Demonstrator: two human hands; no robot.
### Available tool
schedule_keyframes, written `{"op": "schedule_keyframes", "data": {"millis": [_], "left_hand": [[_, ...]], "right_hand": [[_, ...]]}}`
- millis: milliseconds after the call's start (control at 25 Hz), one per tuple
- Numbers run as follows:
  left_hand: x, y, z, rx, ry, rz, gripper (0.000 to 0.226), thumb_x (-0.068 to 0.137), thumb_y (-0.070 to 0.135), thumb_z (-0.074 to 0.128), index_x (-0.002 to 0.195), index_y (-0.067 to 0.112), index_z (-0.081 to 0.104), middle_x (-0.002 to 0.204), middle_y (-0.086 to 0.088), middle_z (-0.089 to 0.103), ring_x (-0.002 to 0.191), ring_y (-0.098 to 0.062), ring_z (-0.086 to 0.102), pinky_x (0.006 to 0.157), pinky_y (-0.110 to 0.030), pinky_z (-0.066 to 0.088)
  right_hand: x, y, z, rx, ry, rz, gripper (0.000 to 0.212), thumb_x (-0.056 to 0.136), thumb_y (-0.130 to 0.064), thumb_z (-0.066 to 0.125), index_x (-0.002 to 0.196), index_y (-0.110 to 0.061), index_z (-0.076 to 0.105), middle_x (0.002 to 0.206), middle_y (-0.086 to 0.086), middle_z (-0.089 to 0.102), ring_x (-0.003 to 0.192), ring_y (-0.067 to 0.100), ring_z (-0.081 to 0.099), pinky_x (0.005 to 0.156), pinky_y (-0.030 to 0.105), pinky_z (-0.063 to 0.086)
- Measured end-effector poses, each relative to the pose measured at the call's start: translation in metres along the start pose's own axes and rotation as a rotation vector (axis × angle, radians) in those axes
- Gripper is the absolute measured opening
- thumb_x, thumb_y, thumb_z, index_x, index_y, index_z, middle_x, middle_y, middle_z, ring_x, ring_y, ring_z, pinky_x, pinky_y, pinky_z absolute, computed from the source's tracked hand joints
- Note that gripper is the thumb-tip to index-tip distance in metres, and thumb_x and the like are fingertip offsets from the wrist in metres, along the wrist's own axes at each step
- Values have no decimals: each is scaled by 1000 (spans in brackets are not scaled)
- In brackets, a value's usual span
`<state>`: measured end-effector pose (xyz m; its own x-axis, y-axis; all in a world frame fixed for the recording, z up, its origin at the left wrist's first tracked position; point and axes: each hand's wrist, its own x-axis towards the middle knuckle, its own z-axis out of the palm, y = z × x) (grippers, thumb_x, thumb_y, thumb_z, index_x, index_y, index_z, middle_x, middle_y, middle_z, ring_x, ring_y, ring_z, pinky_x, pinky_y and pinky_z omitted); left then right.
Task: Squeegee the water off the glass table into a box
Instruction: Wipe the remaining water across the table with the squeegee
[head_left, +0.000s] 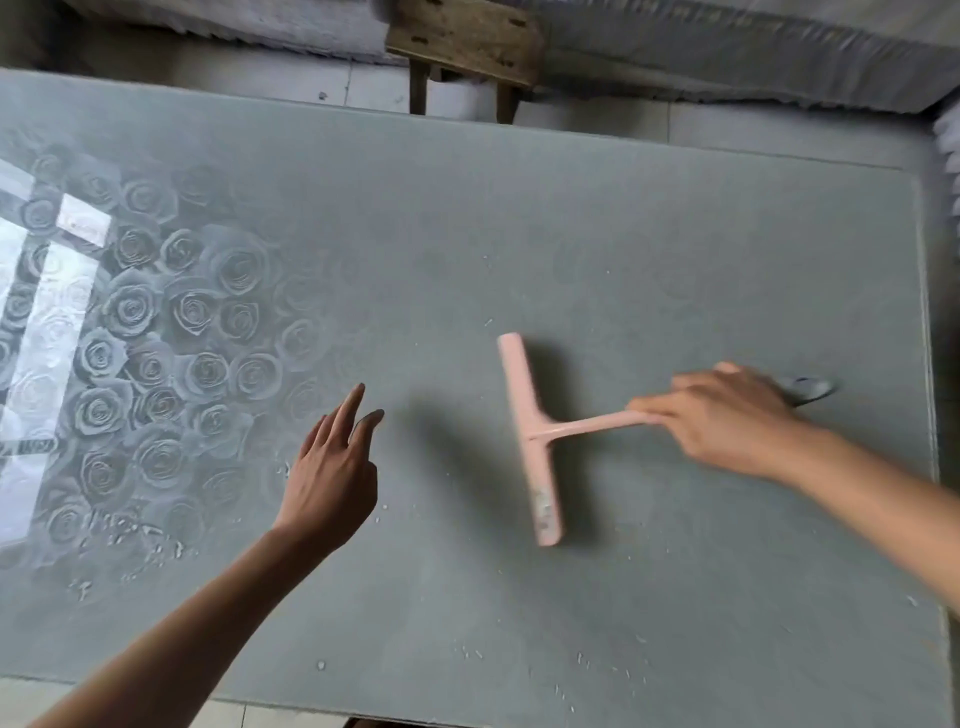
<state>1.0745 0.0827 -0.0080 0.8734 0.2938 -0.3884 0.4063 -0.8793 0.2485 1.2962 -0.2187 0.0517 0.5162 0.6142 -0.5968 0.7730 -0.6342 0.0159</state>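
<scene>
The right hand (722, 421) grips the squeegee (530, 439) by its handle, blade crosswise for sweeping. At nine o'clock, the left hand (327, 478) is open and empty.

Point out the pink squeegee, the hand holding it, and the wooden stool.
pink squeegee (521, 395): head view, upper half of the blade bar.
right hand (727, 421): head view, back of the hand.
wooden stool (467, 36): head view, top of its seat.

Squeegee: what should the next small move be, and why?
Probably set the blade flat on the glass table and draw it toward the droplets at the front left. The right hand grips the handle of the squeegee, whose shadow suggests it is slightly lifted. The left hand holds nothing, and no box is in view.
</scene>
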Motion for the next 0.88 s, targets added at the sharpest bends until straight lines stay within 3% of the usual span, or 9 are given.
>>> {"op": "schedule_keyframes", "data": {"millis": [160, 400, 600, 680, 760, 880], "left_hand": [[-23, -32, -3, 64, -16, -114, 66, 83, 4, 51, 146, 3, 32, 158, -16, 15, 144, -30, 21, 119, -41, 18], [-64, -72, -4, 76, -19, -245, 67, 91, 16, 47, 151, 5, 19, 160, -15, 6, 148, -27, 6, 120, -40, 5], [-98, -92, 2, 67, -40, -320, 68, 91, 18, 48, 150, 2, 19, 159, -17, 8, 148, -29, 6, 120, -41, 6], [-107, -101, 4, 77, -47, -345, 69, 91, 20, 46, 151, 3, 16, 159, -17, 6, 148, -28, 5, 120, -41, 5], [-114, -110, 6, 75, -70, -354, 69, 92, 21, 45, 151, 4, 15, 159, -16, 5, 148, -28, 4, 120, -40, 4], [-131, -127, 2, 56, -80, -400, 64, 90, 16, 46, 148, 1, 25, 157, -19, 18, 146, -31, 16, 119, -43, 14]], "right_hand": [[33, -87, -11, 36, 103, -195, 30, 100, -40, 29, 122, -43, 50, 99, -2, 58, 101, 20, 57, 84, 33, 32], [34, -20, -62, -212, 23, -41, 30, 97, -47, 30, 119, -51, 51, 96, -10, 62, 100, 13, 61, 83, 32, 38], [62, -151, -41, -99, -16, -240, 30, 99, -37, 32, 122, -41, 52, 105, 0, 61, 105, 22, 58, 85, 34, 33], [69, -194, -37, -79, 73, -344, 30, 100, -37, 31, 120, -39, 53, 101, 2, 60, 102, 25, 58, 82, 35, 32], [68, -180, -46, -59, 130, -356, 29, 99, -40, 31, 120, -43, 52, 95, -2, 59, 97, 23, 60, 79, 34, 33], [54, -131, -65, -166, 65, -206, 34, 96, -47, 27, 122, -51, 48, 89, -8, 58, 93, 17, 61, 79, 33, 38]]}}
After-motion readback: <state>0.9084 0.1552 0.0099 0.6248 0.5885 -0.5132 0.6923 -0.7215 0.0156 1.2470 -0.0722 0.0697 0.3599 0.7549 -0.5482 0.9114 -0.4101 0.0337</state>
